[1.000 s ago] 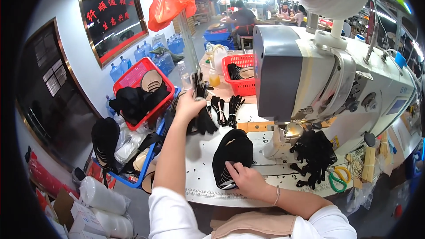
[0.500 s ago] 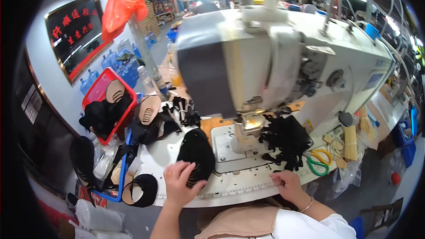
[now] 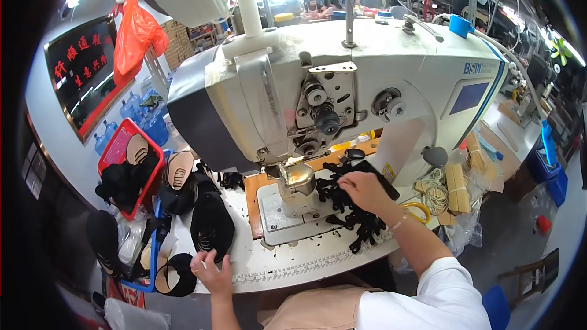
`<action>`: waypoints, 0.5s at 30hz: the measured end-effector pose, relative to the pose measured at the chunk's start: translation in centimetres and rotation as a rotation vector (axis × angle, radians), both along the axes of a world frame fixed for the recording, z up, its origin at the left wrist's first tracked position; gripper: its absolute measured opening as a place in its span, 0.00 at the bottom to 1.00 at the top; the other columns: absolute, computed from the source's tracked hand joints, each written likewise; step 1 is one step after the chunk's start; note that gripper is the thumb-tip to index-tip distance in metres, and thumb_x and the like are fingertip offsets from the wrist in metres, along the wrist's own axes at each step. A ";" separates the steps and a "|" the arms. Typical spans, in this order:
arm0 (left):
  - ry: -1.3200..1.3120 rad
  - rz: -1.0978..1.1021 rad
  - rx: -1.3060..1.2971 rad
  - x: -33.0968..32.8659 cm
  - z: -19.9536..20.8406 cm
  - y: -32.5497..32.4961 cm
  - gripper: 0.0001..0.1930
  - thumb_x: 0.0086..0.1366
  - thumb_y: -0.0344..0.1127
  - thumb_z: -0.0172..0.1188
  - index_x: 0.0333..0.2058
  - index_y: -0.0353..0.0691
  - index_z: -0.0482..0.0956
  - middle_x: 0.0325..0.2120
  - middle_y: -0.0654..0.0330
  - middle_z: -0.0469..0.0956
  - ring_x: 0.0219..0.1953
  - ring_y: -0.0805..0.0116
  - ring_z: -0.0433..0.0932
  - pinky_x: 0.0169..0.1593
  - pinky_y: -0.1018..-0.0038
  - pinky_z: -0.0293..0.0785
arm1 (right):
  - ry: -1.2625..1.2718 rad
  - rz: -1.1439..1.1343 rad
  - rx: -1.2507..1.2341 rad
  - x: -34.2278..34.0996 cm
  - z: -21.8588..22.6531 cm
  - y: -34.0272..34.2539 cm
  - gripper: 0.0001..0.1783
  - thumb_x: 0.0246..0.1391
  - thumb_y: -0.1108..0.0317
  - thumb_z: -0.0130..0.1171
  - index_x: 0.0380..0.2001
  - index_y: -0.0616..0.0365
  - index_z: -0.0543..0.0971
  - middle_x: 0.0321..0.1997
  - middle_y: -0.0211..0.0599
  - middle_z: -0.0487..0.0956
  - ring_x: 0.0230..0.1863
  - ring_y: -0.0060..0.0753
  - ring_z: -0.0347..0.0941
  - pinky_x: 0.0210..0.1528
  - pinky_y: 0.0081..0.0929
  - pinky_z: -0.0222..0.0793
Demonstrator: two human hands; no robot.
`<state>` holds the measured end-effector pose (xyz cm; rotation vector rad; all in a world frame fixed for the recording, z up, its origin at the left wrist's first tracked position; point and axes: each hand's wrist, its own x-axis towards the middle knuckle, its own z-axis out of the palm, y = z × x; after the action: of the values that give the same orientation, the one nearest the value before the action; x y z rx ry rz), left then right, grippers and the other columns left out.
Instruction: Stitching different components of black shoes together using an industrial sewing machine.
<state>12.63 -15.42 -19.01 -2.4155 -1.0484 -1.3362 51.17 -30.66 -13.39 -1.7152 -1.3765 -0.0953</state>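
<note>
My left hand (image 3: 212, 273) has its fingers spread and holds nothing. It is at the front edge of the table, beside the lower end of a black shoe upper (image 3: 212, 223) with slits near that end. My right hand (image 3: 367, 192) is bent over a pile of small black strips (image 3: 362, 227) to the right of the sewing machine's needle area. Its fingertips are drawn together at the strips; whatever they pinch is hidden. The white sewing machine (image 3: 244, 98) stands over its metal plate (image 3: 276, 223), with its lamp lit.
At left are a red basket (image 3: 157, 174) of black shoe parts, a blue crate (image 3: 153, 238) and a black ring-shaped piece (image 3: 183, 276). Right of the pile lie a yellow scissor handle (image 3: 418, 211), a coil of cord (image 3: 432, 190) and tan strip bundles (image 3: 457, 188). Black scraps dot the table.
My view has swung to the right. The right hand has moved from the table's front edge onto the black strips. My left hand has drawn back off the black shoe upper toward the edge.
</note>
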 end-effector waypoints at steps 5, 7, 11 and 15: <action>0.049 0.047 -0.085 -0.6 -0.8 -0.8 0.13 0.45 0.25 0.63 0.31 0.36 0.71 0.32 0.54 0.70 0.38 0.53 0.68 0.45 0.63 0.63 | 0.148 -0.088 -0.343 -0.1 -3.2 5.7 0.15 0.41 0.65 0.63 0.30 0.64 0.77 0.28 0.47 0.78 0.34 0.46 0.75 0.36 0.33 0.70; -0.037 0.037 -0.050 -1.0 -1.1 -0.9 0.10 0.46 0.23 0.61 0.30 0.36 0.72 0.30 0.54 0.70 0.36 0.54 0.69 0.44 0.64 0.63 | 0.138 -0.085 -0.403 -0.9 -2.5 6.5 0.15 0.40 0.65 0.64 0.30 0.63 0.77 0.29 0.47 0.78 0.34 0.46 0.75 0.37 0.33 0.70; -0.040 0.041 -0.145 -1.8 -1.2 -1.0 0.09 0.48 0.24 0.60 0.29 0.35 0.72 0.30 0.54 0.71 0.36 0.54 0.69 0.43 0.65 0.64 | 0.159 -0.055 -0.400 -0.8 -2.5 6.6 0.14 0.38 0.65 0.63 0.30 0.61 0.77 0.29 0.45 0.78 0.35 0.46 0.74 0.36 0.33 0.70; 0.137 0.032 -0.202 -1.3 -0.1 -1.6 0.07 0.50 0.26 0.57 0.29 0.35 0.72 0.29 0.54 0.71 0.35 0.54 0.69 0.43 0.63 0.62 | 0.228 -0.068 -0.137 0.3 -2.7 4.6 0.15 0.43 0.66 0.61 0.33 0.64 0.77 0.23 0.40 0.77 0.23 0.32 0.73 0.27 0.26 0.68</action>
<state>11.29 -16.99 -19.12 -2.5787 -1.2319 -1.0831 51.49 -26.09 -16.06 -1.8245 -1.1800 0.1561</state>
